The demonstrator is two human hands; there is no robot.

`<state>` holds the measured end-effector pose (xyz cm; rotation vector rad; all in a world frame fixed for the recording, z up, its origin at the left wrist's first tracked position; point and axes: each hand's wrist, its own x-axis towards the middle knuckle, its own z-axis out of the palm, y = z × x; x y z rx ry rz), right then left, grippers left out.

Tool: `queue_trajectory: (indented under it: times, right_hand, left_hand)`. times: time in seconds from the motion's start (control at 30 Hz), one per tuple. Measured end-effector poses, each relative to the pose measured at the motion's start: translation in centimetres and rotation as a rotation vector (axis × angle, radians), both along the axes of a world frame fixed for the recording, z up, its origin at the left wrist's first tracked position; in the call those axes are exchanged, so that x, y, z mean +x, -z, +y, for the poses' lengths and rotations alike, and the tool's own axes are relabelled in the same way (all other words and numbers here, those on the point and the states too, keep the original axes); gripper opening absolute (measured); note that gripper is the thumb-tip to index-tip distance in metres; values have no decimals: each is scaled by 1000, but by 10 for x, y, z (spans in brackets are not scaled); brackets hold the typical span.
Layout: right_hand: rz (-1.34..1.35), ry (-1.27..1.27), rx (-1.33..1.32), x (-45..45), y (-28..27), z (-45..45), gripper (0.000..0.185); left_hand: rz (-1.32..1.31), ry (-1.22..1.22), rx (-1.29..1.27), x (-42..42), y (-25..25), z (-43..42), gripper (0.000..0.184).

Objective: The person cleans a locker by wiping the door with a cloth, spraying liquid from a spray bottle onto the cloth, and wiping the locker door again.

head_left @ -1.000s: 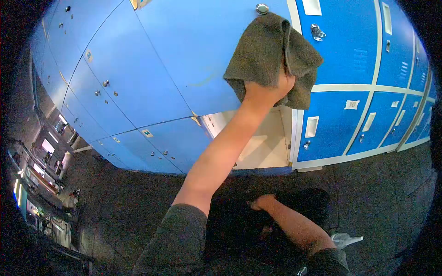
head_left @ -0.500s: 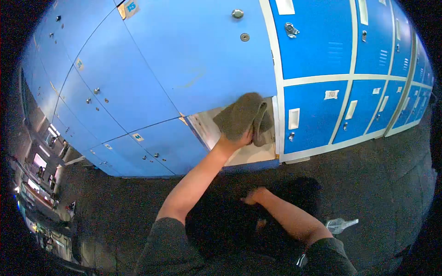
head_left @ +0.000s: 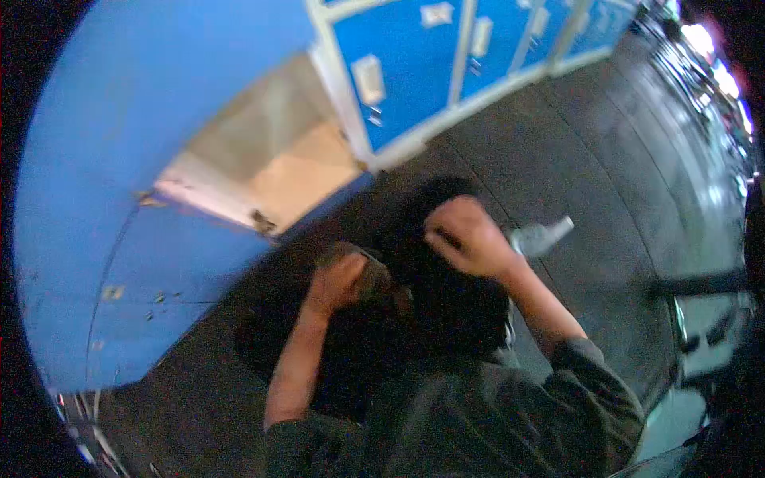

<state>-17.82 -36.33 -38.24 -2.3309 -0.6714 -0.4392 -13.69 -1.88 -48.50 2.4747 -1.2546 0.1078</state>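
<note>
My left hand (head_left: 339, 280) is closed on a dark cloth (head_left: 373, 280), low over my dark-clothed lap; much of the cloth blends into the shadow. To its right, my right hand (head_left: 468, 237) is raised over my knee with its fingers curled; blur hides whether anything is in them. A clear plastic bottle (head_left: 542, 237) lies on the floor just beyond my right wrist. Ahead on the left is an open locker compartment (head_left: 299, 171) with a pale bottom and nothing seen inside.
Light blue lockers (head_left: 119, 103) fill the left side. Brighter blue lockers (head_left: 406, 72) with white frames run toward the upper right. Dark floor tiles (head_left: 590, 143) stretch to the right. Dark bars and blurred equipment (head_left: 709, 319) stand at the right edge.
My left hand has come back from the open compartment to my lap with the cloth. My right hand has lifted toward the bottle. The view has swung down and to the right.
</note>
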Motion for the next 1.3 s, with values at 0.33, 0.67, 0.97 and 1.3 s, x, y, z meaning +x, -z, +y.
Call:
queue_trajectory:
  times: [0.33, 0.67, 0.97, 1.3]
  right_hand:
    - [-316, 1237, 349, -125, 103, -142, 69]
    - [16, 1043, 743, -76, 165, -144, 74]
    - [-142, 748, 979, -47, 27, -108, 42]
    - [-64, 25, 866, -1, -153, 47, 55]
  left_hand:
    - [142, 178, -79, -3, -15, -55, 22]
    - [128, 74, -134, 6, -8, -48, 21]
    - [139, 104, -145, 7, -3, -50, 20]
    - [228, 121, -214, 12, 17, -49, 19]
